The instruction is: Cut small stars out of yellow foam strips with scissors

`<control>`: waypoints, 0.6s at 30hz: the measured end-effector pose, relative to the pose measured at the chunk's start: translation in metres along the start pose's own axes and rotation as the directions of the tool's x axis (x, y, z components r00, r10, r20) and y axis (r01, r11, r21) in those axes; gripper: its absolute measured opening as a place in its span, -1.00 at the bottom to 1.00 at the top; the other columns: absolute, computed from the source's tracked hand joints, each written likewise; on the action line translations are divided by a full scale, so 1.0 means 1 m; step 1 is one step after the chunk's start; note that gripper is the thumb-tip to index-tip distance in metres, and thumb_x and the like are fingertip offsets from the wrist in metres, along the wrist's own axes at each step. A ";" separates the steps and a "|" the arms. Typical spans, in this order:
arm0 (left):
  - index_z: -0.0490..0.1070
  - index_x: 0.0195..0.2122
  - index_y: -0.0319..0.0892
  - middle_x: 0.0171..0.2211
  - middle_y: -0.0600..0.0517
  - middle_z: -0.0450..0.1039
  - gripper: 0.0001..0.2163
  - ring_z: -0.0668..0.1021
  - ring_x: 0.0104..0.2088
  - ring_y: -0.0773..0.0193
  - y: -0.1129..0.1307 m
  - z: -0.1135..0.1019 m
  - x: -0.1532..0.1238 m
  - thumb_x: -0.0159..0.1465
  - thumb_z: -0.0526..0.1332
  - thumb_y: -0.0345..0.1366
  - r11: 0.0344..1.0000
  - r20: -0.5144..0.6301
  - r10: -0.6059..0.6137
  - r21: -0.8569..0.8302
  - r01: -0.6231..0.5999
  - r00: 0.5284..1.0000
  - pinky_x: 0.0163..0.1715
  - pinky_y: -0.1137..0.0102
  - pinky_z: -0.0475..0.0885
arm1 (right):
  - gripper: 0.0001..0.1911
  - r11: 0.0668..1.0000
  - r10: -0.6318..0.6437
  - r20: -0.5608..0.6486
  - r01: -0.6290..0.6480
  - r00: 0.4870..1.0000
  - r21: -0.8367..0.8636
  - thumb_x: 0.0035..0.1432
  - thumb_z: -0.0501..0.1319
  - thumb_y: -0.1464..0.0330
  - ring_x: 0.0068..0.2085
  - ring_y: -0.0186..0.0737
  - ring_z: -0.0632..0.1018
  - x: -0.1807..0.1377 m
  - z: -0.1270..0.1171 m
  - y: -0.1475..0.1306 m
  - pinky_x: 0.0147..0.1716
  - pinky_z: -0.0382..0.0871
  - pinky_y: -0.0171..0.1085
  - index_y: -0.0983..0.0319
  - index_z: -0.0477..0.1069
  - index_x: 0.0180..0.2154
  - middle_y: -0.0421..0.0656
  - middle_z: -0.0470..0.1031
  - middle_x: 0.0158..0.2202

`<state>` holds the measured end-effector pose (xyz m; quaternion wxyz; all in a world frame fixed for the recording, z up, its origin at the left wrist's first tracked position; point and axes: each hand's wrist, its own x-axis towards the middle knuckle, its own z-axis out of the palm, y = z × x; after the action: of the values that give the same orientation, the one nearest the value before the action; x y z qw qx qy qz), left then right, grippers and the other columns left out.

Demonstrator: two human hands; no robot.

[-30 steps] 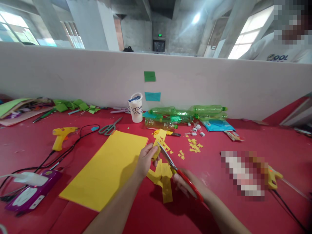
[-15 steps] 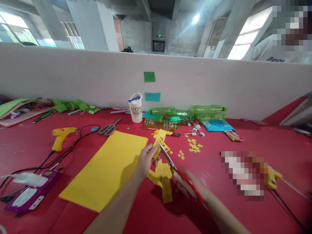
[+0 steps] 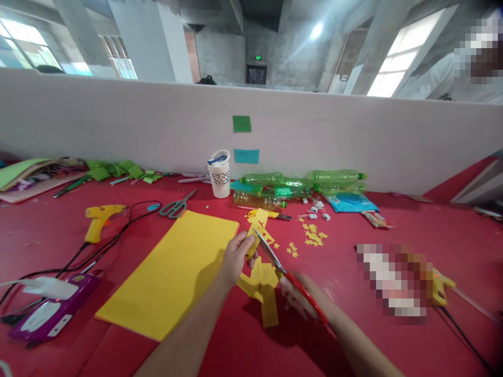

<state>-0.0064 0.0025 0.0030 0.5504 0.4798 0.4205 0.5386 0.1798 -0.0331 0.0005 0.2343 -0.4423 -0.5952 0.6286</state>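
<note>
Between the thumb and fingers of my left hand (image 3: pixel 237 255) is a small piece of yellow paper (image 3: pixel 252 246). My right hand (image 3: pixel 295 293) is closed round the handles of red-handled scissors (image 3: pixel 302 293), their blades pointing up and left against the edge of that piece. Beneath my hands lie several yellow paper strips (image 3: pixel 269 301). Just beyond, a yellow strip with star-shaped holes (image 3: pixel 260 222) rests on the table. Cut yellow stars (image 3: pixel 313 235) are scattered to the right. A large yellow sheet (image 3: pixel 168 277) lies flat left of my left hand.
Grey scissors (image 3: pixel 175 207), a yellow glue gun (image 3: pixel 100 220) and a purple power strip (image 3: pixel 55 309) with cables are on the left. A white cup (image 3: pixel 219 178) and green plastic bottles (image 3: pixel 298 186) stand or lie by the partition (image 3: pixel 157 125). Another glue gun (image 3: pixel 442 285) is at right.
My hands, the yellow piece and the scissors hold almost the same pose. At the upper right, the person beyond the partition has shifted to the right.
</note>
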 end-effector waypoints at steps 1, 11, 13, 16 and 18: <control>0.25 -0.48 -0.21 -0.64 0.12 0.31 -0.77 0.31 -0.74 0.48 0.000 0.000 0.000 0.20 0.03 -0.16 1.000 0.003 -0.002 0.001 0.002 1.000 -0.73 0.52 0.20 | -0.57 1.000 -0.008 0.002 0.008 1.000 -0.003 0.05 0.05 0.01 -0.78 -0.52 0.18 0.000 0.000 -0.001 -0.58 0.33 -0.38 0.24 0.16 -0.54 -0.43 0.08 -0.79; 0.28 -0.49 -0.22 -0.66 0.11 0.33 -0.82 0.30 -0.72 0.47 0.003 -0.007 0.005 0.11 0.15 -0.20 0.994 -0.072 -0.037 -0.105 0.030 0.997 -0.70 0.53 0.21 | -0.57 0.998 -0.004 -0.037 0.002 0.999 -0.063 0.09 0.02 0.02 -0.79 -0.50 0.20 0.002 -0.006 0.004 -0.58 0.33 -0.35 0.24 0.17 -0.55 -0.41 0.08 -0.80; 0.29 -0.49 -0.22 -0.67 0.13 0.32 -0.83 0.28 -0.73 0.49 0.002 -0.010 0.008 0.06 0.20 -0.22 0.991 -0.128 -0.053 -0.132 0.036 0.990 -0.72 0.55 0.16 | -0.57 0.997 0.003 -0.034 -0.006 0.999 -0.079 0.08 0.02 0.01 -0.79 -0.49 0.21 0.003 -0.007 0.005 -0.58 0.33 -0.35 0.24 0.17 -0.55 -0.41 0.08 -0.79; 0.30 -0.48 -0.22 -0.73 0.19 0.23 -0.84 0.17 -0.76 0.55 0.003 -0.016 0.011 0.01 0.24 -0.26 0.989 -0.174 -0.055 -0.143 0.030 0.983 -0.76 0.59 0.02 | -0.56 0.993 0.027 -0.034 -0.031 0.999 -0.111 0.07 0.01 0.00 -0.77 -0.47 0.23 0.002 -0.010 0.003 -0.63 0.28 -0.39 0.25 0.18 -0.55 -0.40 0.07 -0.78; 0.31 -0.48 -0.22 -0.75 0.21 0.16 -0.84 0.13 -0.76 0.56 0.006 -0.019 0.011 0.00 0.24 -0.26 0.990 -0.156 -0.066 -0.131 0.046 0.986 -0.76 0.59 -0.05 | -0.56 0.989 0.047 -0.035 -0.052 0.998 -0.139 0.08 0.01 0.01 -0.75 -0.45 0.26 0.000 -0.012 0.000 -0.65 0.25 -0.41 0.25 0.19 -0.54 -0.39 0.08 -0.78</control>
<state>-0.0250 0.0148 0.0055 0.5593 0.3871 0.4416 0.5851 0.1896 -0.0268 0.0020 0.1964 -0.4821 -0.6230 0.5838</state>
